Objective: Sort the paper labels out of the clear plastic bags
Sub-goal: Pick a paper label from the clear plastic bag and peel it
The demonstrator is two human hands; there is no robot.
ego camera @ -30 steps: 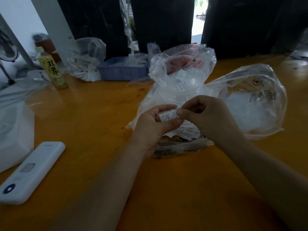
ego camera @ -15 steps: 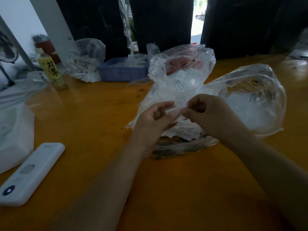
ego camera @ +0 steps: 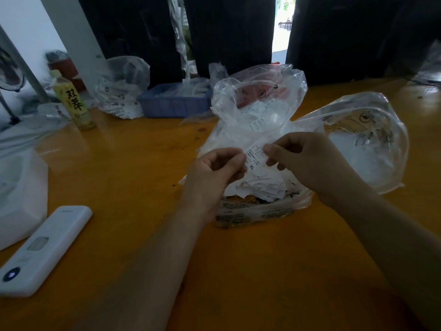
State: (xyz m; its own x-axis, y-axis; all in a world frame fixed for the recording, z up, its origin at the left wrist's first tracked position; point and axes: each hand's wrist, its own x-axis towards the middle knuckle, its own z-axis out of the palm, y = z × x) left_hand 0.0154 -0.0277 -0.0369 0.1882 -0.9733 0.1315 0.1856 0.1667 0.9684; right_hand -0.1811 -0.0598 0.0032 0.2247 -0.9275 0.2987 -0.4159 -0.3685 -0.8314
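Head view: we pinch one paper label (ego camera: pixel 255 156) between both hands.
Our left hand (ego camera: pixel 216 174) and right hand (ego camera: pixel 307 161) each grip an edge; its long axis tilts, "XL" end pointing down toward us.

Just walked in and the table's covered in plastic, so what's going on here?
A person is sorting paper labels out of clear plastic bags at an orange wooden table. The left hand and right hand pinch a small white paper label printed "XL" between them, just above a large clear plastic bag with a heap of loose white labels at its base. A blue plastic basket, a yellow drink bottle and a white remote-like device sit untouched.
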